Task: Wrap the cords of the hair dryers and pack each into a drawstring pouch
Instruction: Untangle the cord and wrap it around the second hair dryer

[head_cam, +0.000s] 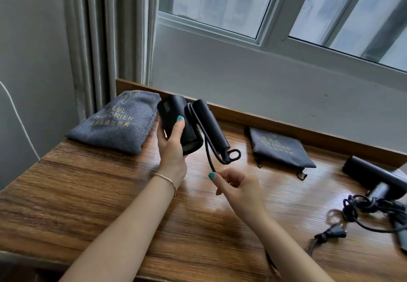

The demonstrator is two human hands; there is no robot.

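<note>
Left hand (170, 147) grips the folded dryer (182, 125); right hand (235, 184) pinches its cord (208, 151), plug hidden.

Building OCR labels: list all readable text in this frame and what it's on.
"HAIR DRIER": gold print on the full pouch at left; the Chinese lines above and below it are too blurred to read surely.
"HAIR DRIER": gold print on the flat pouch at right; its Chinese lines are blurred.
Held dryer: no readable text.
</note>
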